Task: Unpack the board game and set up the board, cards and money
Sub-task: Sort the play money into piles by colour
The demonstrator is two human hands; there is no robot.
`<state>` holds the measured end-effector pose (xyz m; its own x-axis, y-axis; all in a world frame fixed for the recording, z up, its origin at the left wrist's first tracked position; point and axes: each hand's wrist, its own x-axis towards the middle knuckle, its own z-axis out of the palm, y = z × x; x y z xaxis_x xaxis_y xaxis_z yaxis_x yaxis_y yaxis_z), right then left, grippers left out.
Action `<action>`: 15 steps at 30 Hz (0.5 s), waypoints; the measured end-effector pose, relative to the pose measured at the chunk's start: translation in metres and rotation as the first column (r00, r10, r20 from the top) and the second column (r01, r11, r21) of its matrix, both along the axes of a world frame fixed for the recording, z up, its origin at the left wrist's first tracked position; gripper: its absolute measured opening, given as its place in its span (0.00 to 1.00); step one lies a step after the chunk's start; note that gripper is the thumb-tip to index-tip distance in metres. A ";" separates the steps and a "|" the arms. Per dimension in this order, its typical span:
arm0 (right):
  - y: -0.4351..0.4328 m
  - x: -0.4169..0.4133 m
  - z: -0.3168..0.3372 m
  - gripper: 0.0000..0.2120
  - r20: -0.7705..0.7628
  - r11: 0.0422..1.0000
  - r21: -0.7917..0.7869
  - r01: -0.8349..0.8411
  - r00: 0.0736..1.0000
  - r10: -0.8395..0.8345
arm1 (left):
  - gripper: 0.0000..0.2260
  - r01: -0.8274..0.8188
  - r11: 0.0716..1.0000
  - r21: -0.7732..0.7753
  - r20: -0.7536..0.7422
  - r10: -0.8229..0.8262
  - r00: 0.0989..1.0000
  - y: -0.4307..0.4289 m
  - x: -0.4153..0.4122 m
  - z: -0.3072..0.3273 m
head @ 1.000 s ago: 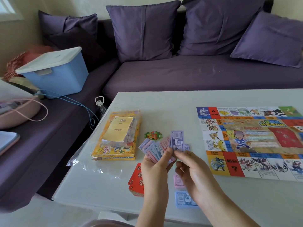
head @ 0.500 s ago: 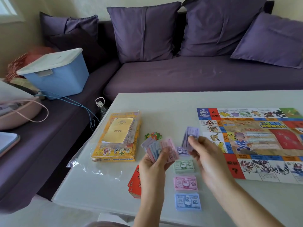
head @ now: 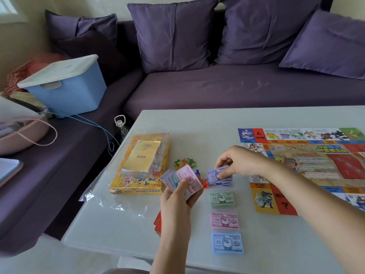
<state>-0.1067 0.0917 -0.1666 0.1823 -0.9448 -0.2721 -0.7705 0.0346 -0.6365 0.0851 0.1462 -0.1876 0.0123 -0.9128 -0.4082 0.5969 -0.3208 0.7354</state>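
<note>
Note (head: 213, 176) in R hand (head: 239, 162); bills (head: 177, 179) in L hand (head: 181, 196)

White table (head: 197, 123), board (head: 316, 165) at R, money piles (head: 222, 199), box (head: 138, 180), maybe red cards (head: 158, 224)

**Soft daylight, mild wide-angle stretch**

Diffuse daylight comes from the blown-out white window (head: 7, 8) at upper left. The glossy pale grey tabletop (head: 197, 125) carries a faint sheen; the crumpled clear plastic wrapper (head: 118, 205) glints. Shadows are weak and soft-edged. Shapes stretch toward the frame edges, and detail is slightly soft.
</note>
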 end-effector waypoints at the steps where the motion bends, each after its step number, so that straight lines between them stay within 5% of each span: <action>1: 0.000 0.001 -0.001 0.10 -0.033 1.000 -0.015 -0.008 0.999 0.008 | 0.08 0.012 1.000 0.017 -0.025 -0.011 1.000 -0.001 0.001 -0.001; 7: 0.003 0.011 -0.009 0.25 -0.251 0.996 -0.035 -0.083 0.965 0.071 | 0.13 0.076 0.989 0.128 -0.215 -0.047 0.975 -0.004 0.001 -0.001; 15: 0.001 0.016 -0.016 0.22 -0.325 0.981 -0.071 -0.181 0.934 0.149 | 0.15 0.104 0.963 0.249 -0.388 0.001 0.922 -0.009 0.001 -0.004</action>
<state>-0.0909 0.0926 -0.1827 0.2571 -0.9338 -0.2487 -0.9222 -0.1602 -0.3520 0.0859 0.1377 -0.1918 -0.2363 -0.7684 -0.5947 0.7915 -0.5072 0.3409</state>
